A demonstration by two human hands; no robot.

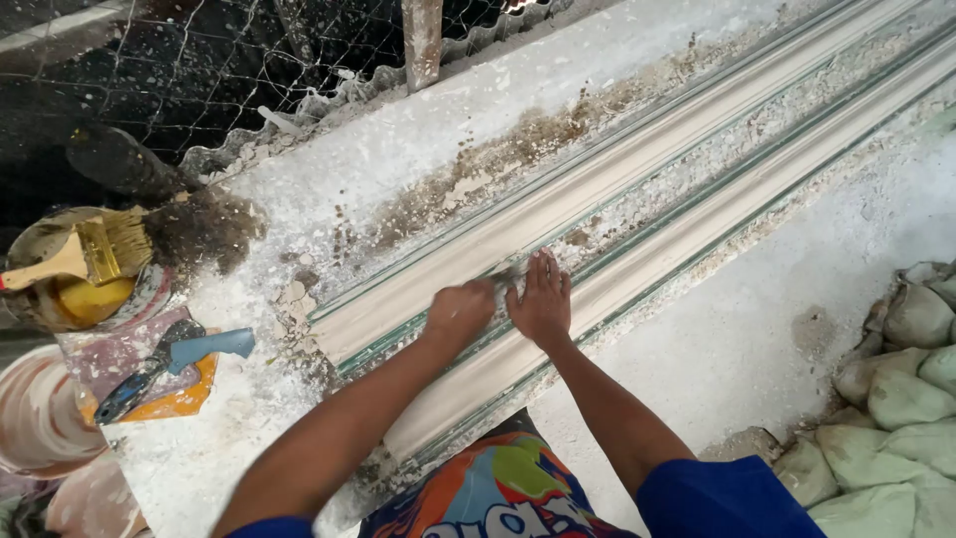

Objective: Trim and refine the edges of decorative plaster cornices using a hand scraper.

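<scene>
From the head camera I look down on both hands meeting over a long white plaster moulding (637, 199) that runs away diagonally across a dusty workbench (418, 139). My left hand (460, 314) is curled into a fist, fingers together and closed around something small and greyish, probably a scraper or a bit of abrasive, whose tip just shows past the knuckles; I cannot tell exactly what it is. My right hand (541, 301) lies flat beside it, fingers slightly spread and pressed down on the moulding's ridge, holding nothing. I judge it is there to steady the piece and feel the surface while the left works the groove just ahead of the fingertips.

The moulding sits in a long form with thin greenish edges, directly under both palms, so the spot being worked is right between the two sets of fingers.

Well off to the left of my left hand, a paintbrush (90, 254) rests across a yellow-filled pot (70, 294), and nearer, a blue-handled trowel (174, 361) lies on an orange sheet. Far to the right of my right fingers, pale lumps of filled bags (896, 399) are heaped. Wire mesh (199, 60) stands beyond the bench.
</scene>
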